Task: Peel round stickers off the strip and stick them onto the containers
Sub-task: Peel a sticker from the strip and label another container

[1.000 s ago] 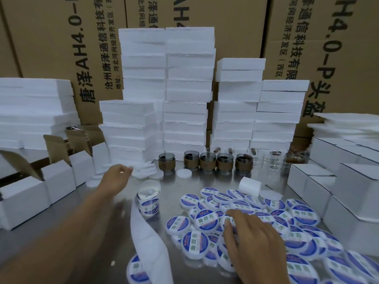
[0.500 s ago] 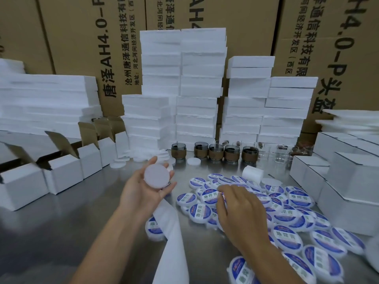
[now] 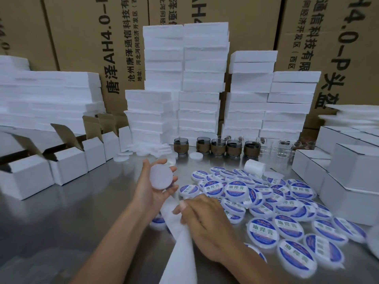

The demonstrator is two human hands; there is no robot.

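We are cupping a blank container [image 3: 161, 177] in our upturned left hand [image 3: 150, 192]; our right hand [image 3: 207, 222] is pinching the strip [image 3: 182, 253].

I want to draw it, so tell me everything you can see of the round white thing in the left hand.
The container is a plain, flat, round disc, milky white and a little see-through, like plastic. No sticker shows on its face. It is held above the table, tilted with its flat face toward the camera. The left hand cradles it from behind, thumb at its upper left edge, fingertips curled round its right edge.
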